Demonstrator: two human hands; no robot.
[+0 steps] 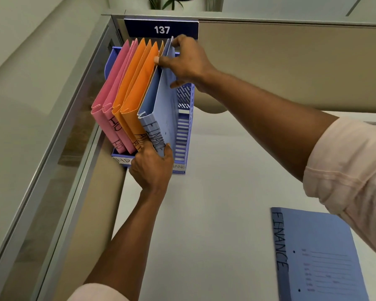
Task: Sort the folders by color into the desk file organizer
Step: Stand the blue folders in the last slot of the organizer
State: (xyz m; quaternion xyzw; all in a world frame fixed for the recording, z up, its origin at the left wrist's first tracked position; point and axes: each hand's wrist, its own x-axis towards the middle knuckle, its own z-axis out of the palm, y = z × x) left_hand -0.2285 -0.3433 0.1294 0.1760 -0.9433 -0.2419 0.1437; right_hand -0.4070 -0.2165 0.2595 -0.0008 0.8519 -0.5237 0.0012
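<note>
Our left hand (152,168) grips the blue folder (163,105) low at its spine; our right hand (187,59) pinches its top edge, inside the organizer (183,131).

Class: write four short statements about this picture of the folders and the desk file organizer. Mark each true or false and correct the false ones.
1. Both the left hand and the right hand hold the blue folder standing in the file organizer. True.
2. The pink folders stand to the right of the orange folders. False: the pink ones are on the left, with the orange ones between them and the blue folder.
3. A second blue folder, marked FINANCE, lies flat on the desk. True.
4. The sign above the organizer reads 173. False: it reads 137.
</note>
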